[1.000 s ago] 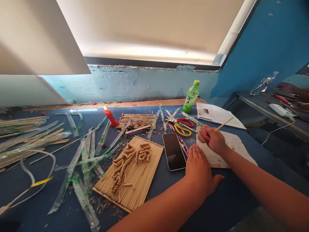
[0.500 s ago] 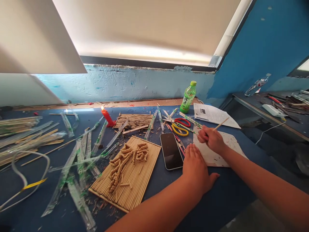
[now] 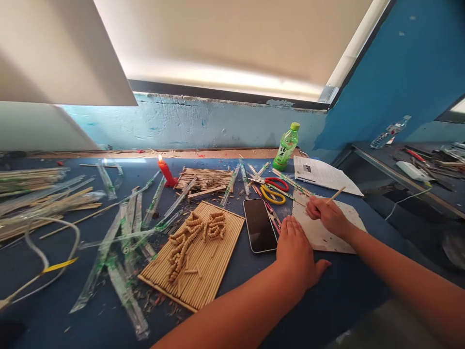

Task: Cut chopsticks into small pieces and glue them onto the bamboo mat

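My left hand point(image 3: 296, 249) lies flat with its fingers together at the left edge of a pale, speckled sheet point(image 3: 348, 213), thumb spread to the right. Over that sheet, my right hand point(image 3: 327, 213) is closed round a thin wooden stick point(image 3: 336, 195), whose end points up and to the right. A dark-screened phone point(image 3: 259, 226) lies left of my left hand. Further left is a panel of wooden sticks point(image 3: 214, 259) with twisted, ridged brown pieces point(image 3: 185, 242) and several short stick bits on it. Scissors point(image 3: 272, 194) with red and yellow handles lie beyond the phone.
A lit red candle point(image 3: 166, 173) stands beside a darker stick panel point(image 3: 205, 179). Plastic wrappers point(image 3: 125, 291) and bundled sticks point(image 3: 47, 208) cover the left. A green bottle point(image 3: 286, 148) and printed paper point(image 3: 325, 175) are at the back. A white cable point(image 3: 78, 242) loops at left.
My right hand has shifted slightly to the right and down over the sheet, with the stick still held. The view has shifted a little. My left hand stays in place.
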`<state>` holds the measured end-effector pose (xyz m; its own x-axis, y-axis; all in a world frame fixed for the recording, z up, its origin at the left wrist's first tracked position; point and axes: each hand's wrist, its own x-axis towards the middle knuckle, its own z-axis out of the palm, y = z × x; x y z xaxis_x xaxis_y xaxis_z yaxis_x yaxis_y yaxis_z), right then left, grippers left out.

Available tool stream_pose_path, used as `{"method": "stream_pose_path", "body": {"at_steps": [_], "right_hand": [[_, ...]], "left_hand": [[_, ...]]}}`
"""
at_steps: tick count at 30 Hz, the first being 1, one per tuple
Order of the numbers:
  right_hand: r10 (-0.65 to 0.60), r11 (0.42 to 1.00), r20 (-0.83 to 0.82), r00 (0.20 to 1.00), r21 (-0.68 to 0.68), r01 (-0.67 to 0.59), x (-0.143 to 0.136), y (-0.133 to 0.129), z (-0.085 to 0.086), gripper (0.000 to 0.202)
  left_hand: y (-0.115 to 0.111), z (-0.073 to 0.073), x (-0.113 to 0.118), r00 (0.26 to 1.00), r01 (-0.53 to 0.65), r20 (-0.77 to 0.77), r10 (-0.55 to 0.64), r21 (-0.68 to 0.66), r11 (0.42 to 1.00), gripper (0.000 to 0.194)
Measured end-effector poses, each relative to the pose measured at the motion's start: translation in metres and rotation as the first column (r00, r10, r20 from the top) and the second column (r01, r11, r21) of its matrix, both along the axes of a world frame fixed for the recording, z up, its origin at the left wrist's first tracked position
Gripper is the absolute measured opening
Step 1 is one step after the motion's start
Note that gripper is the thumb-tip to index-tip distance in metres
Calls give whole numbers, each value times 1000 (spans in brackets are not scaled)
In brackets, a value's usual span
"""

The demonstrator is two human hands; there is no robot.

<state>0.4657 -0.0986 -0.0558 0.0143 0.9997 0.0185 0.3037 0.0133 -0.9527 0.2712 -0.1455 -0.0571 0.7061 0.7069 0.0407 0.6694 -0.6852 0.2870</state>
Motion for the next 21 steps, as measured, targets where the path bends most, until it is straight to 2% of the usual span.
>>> {"method": "stream_pose_path", "body": {"at_steps": [2,5,7,8,9,10,12,14,18,21], "right_hand": [[23,1000,-16,1000,-3,-23,-17,14,-8,24],[34,999,-28,999,5,-34,-26,24,-17,31],[20,1000,-19,1000,19,-20,-17,18,-18,24],[6,1000,-6,1000,25,-6,-10,12,-16,36],[-13,999,12,1000,37,12,-2,5,-13,51],[-30,999,37,999,42,29,5,-2,-9,56],[-63,997,109,992,49,58,12,-14,1,58],[-81,996,187,979,58,72,8,-22,11,56],[-36,996,275,961,87,12,-27,-24,35,55],[69,991,273,960,91,-97,-62,-16,58,52]], "left_hand": [[-1,-1,0,1000,-1,7,1,7,1000,103],[-2,-3,0,1000,-3,1,3,22,1000,104],[-2,-4,1,1000,-5,-18,5,30,1000,104],[-2,-3,1,1000,-5,-28,6,33,999,104],[-2,-3,1,999,-6,-36,7,35,999,104],[-3,-2,1,999,-8,-44,9,35,999,104],[-2,-1,2,998,-8,-55,10,36,999,104],[-2,-1,1,998,-6,-58,8,37,999,103],[-4,2,-3,999,-28,-18,29,60,998,104],[-15,19,-12,999,-16,51,6,195,981,83]]}}
